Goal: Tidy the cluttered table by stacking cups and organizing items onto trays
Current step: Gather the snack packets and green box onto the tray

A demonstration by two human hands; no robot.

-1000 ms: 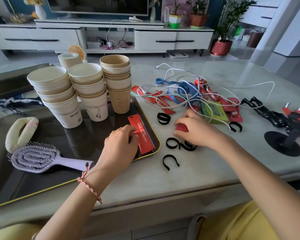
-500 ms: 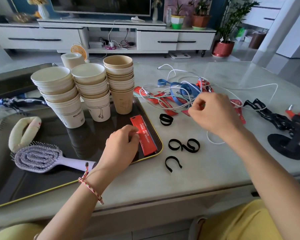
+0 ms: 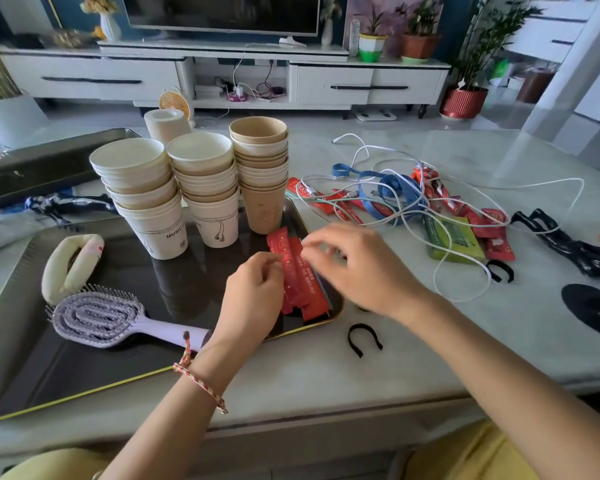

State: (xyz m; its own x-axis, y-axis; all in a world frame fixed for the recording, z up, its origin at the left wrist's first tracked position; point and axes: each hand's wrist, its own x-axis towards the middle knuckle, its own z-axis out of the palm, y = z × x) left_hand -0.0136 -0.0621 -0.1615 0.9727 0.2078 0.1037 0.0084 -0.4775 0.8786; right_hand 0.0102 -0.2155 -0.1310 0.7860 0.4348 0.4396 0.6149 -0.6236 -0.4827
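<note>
Red sachets [image 3: 300,278] sit in the near right corner of the black tray [image 3: 84,375], between both hands. Left hand [image 3: 253,299] is curled on their left edge, pinching it. Right hand [image 3: 357,268] hovers over the right edge with fingers bent; it's motion-blurred, so can't tell if it grips. The sachets are slim, glossy red, with white print, overlapping as a small pile. Long axis runs front-to-back: far end by the brown cup stack [image 3: 262,174], near end skewed right toward the tray rim.
</note>
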